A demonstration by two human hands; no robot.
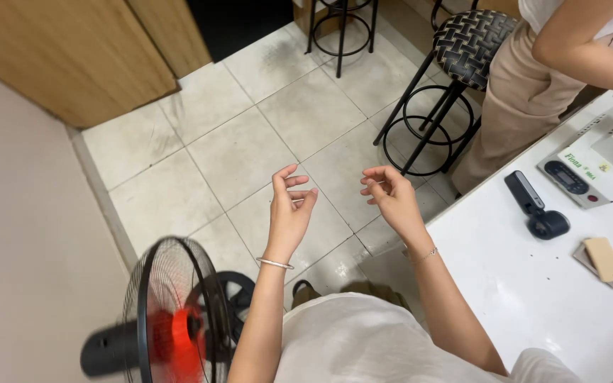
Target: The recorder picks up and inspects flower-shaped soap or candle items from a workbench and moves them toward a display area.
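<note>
Both hands raised over the tiled floor [235, 152], nothing in either that I can make out. Left hand [289, 213] slack, fingers loosely curled, long axis pointing far. Right hand [390, 198] also loose, fingers bent toward the left one; a gap between them. Nearest thing: white counter [526, 298] just right of the right arm, carrying a black handheld device [533, 206], long axis near-to-far. Fan [172, 319] near left. Stool [455, 64] far right, beside another person [533, 85].

Bright, even indoor light on my feed.
I see soft shadows under the stool [471, 42], mild glare on the white counter [533, 284], motion-blurred red fan blades [175, 340], and bent edges.
</note>
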